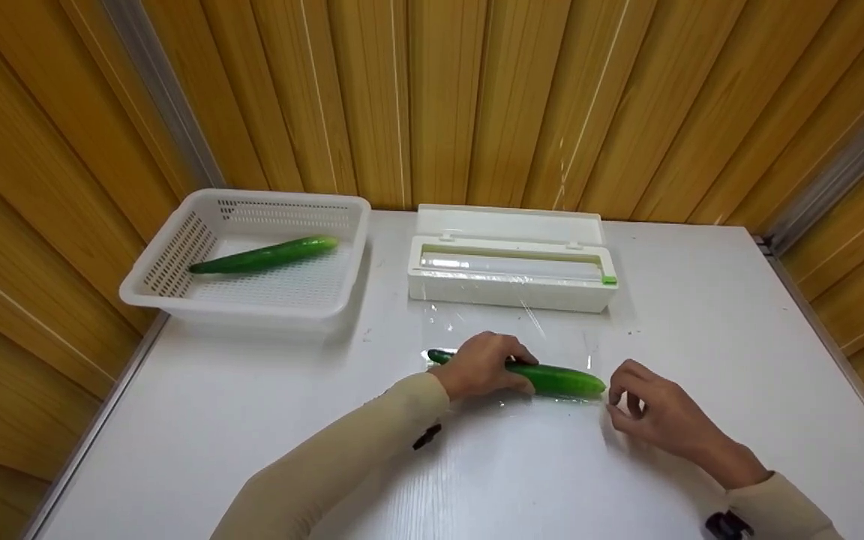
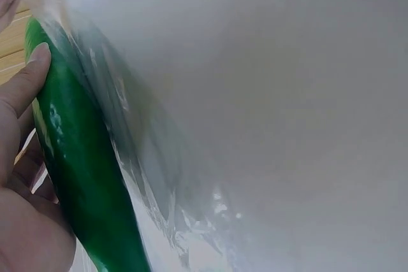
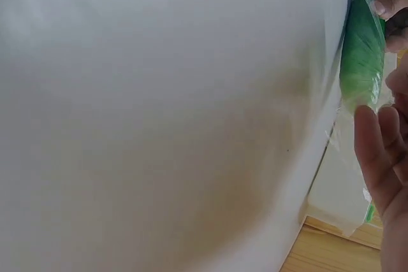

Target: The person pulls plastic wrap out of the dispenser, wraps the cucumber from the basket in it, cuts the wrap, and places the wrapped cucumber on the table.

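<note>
A green cucumber (image 1: 563, 380) lies on a sheet of clear cling film (image 1: 552, 341) on the white table. My left hand (image 1: 486, 365) grips its middle, thumb on the near side and fingers over the far side. Just beyond the cucumber's paler right end, my right hand (image 1: 661, 412) pinches the film's edge between thumb and fingers. In the left wrist view, film (image 2: 121, 100) stretches along the cucumber (image 2: 89, 151) up to the right hand's fingers. The right wrist view shows film over the cucumber's pale tip (image 3: 362, 87). The film's exact folds are hard to see.
Behind the hands stands a white cling film dispenser (image 1: 507, 292), its lid raised and a roll inside. A white perforated basket (image 1: 357, 255) at the left holds another cucumber (image 1: 267, 256). Wood-panelled walls (image 1: 439, 112) border the table.
</note>
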Tool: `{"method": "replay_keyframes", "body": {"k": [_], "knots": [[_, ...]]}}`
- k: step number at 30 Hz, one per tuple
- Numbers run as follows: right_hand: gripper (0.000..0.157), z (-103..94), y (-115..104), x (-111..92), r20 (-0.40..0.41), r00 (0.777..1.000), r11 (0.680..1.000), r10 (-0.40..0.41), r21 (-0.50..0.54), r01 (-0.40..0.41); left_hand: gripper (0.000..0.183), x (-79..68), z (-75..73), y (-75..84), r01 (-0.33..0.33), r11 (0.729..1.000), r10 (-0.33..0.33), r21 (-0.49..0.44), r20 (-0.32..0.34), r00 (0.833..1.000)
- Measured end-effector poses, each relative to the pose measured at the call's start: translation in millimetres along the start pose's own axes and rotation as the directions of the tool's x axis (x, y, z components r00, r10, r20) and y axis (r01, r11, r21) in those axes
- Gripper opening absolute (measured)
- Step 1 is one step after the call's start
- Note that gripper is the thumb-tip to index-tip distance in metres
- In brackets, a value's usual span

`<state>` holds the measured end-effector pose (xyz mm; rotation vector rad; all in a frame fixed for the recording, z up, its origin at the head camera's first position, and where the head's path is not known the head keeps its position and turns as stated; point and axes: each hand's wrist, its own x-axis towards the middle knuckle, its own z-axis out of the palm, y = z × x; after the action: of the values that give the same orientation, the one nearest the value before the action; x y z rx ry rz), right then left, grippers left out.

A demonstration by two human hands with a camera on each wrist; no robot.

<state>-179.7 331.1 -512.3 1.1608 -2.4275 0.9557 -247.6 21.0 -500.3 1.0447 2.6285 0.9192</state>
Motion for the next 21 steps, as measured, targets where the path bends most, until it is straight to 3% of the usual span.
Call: {"method": "replay_keyframes", "body": {"k": [5,14,17,21], "knots": [[0.045,3.6,-1.5,4.7,-0.052,0.998,0.999,-0.036,-0.020,0.035,0.039,0.0,-1.0,-0.5,-0.015,1.000,0.015,0.007,0.002,1.000],[0.044,-3.8,-7.9,4.0,-0.005,0.989,0.987,0.150,0.068,-0.149,0.039,1.0,0.1,-1.8,-0.013,1.000,0.013,0.005,0.006,1.000],[0.044,-4.1,-7.1,4.0,-0.011,0.993,0.993,0.118,0.021,-0.118,0.040,1.0,-0.2,-2.2,-0.011,1.000,0.011,-0.001,0.003,1.000],[0.049,-2.4,-6.5,4.7,-0.062,0.998,0.995,0.016,-0.095,-0.022,0.041,0.6,-0.9,-1.6,-0.011,1.000,0.011,-0.013,0.003,1.000]]}}
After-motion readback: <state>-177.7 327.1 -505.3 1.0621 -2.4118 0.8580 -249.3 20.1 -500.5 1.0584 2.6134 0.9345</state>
